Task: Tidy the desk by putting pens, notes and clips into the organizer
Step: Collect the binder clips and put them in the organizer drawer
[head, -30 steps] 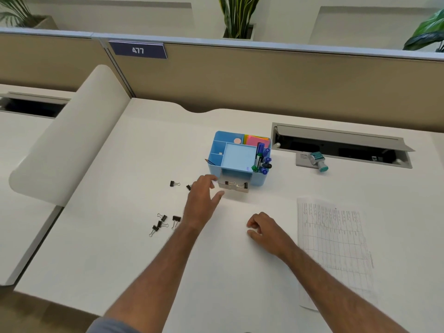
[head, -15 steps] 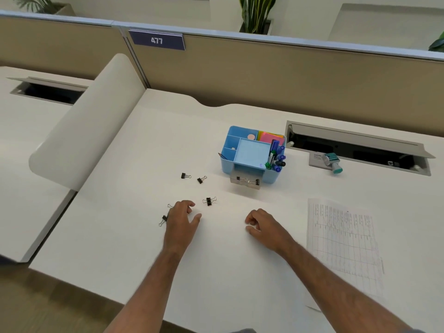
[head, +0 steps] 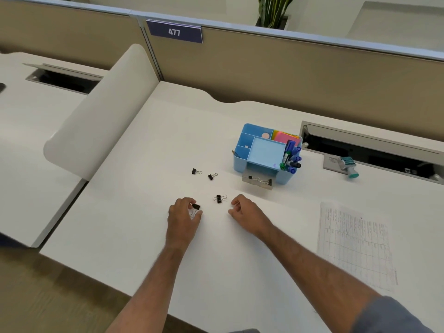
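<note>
left hand [head: 183, 216] is on the desk [head: 134, 212], fingers curled round a black binder clip [head: 196, 207], pinching it between thumb and fingertips; a wire loop shows under the thumb, can't tell if that's a second clip in the same grip. right hand [head: 245, 211] rests on the desk just beside, fingers loosely curled, holding nothing. one loose clip [head: 219, 198] lies between the two hands, slightly further up the desk, touching neither. two more clips sit further out toward the organizer: far-left clip [head: 195, 171] and its neighbour [head: 212, 176], near each other but apart. blue organizer [head: 240, 162] stands upright mid-desk, well beyond both hands. its small front drawer [head: 258, 185] is pulled out and has clips in it [head: 260, 180], looks like two. markers [head: 289, 155] stand in the right front compartment, sticky notes [head: 283, 137] pink/orange/yellow in the back right one, wide centre tray bare, back-left slots hold something small and round i can't identify. printed sheet [head: 355, 243] lies flat on the desk to the right of the right forearm, not touched. a teal-capped stamp [head: 348, 167] lies on its side by the open cable tray [head: 370, 150] at the back right. partition plate [head: 174, 32] reads 477.
</note>
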`<state>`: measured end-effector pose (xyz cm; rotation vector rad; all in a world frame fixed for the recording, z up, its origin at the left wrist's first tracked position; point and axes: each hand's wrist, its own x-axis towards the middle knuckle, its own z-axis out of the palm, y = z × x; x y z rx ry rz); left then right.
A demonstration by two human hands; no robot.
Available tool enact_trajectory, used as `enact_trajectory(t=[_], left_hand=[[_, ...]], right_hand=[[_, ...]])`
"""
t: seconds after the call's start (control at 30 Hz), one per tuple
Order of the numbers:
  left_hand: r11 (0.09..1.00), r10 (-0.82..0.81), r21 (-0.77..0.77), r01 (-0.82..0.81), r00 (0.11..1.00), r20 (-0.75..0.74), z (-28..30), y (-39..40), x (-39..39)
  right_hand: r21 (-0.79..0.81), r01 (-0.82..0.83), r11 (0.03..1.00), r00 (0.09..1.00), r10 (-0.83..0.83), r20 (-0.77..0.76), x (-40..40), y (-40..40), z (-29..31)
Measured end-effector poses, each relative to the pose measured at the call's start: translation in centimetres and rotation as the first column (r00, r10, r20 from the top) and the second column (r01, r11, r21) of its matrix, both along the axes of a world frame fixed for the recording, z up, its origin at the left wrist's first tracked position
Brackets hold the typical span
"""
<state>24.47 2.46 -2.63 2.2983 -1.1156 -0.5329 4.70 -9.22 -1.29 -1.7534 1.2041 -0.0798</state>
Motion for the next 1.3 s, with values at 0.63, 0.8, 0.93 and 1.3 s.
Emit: enact_trajectory(t=[0.63, 0.8, 0.93, 1.3], left_hand=[[0.999, 0.003, 0.032, -0.004, 0.999, 0.051, -0.5, -1.0, 0.5], [0.999, -0.004, 0.034, 0.002, 0.998, 0.063, -0.4, -1.1, 0.4], [0.998, -0.02, 0.065, 0.013, 0.994, 0.104, -0.2, -1.2, 0.3], [0.996, 0.02, 0.081, -0.036, 0.981, 0.191, -0.1, -1.8, -0.2]], right_hand=[[-0.091, 0.114, 0.989, 0.983, -0.126, -0.137, 3.3, -1.4, 0.0], [-0.077, 0.152, 0.985, 0.974, -0.162, -0.161, 3.8, -1.2, 0.1], [-0.075, 0.14, 0.987, 0.971, -0.152, -0.183, 4.5, -1.3, 0.3], [0.114, 0.31, 0.944, 0.939, -0.323, 0.121, 1.0, -0.3, 2.2]])
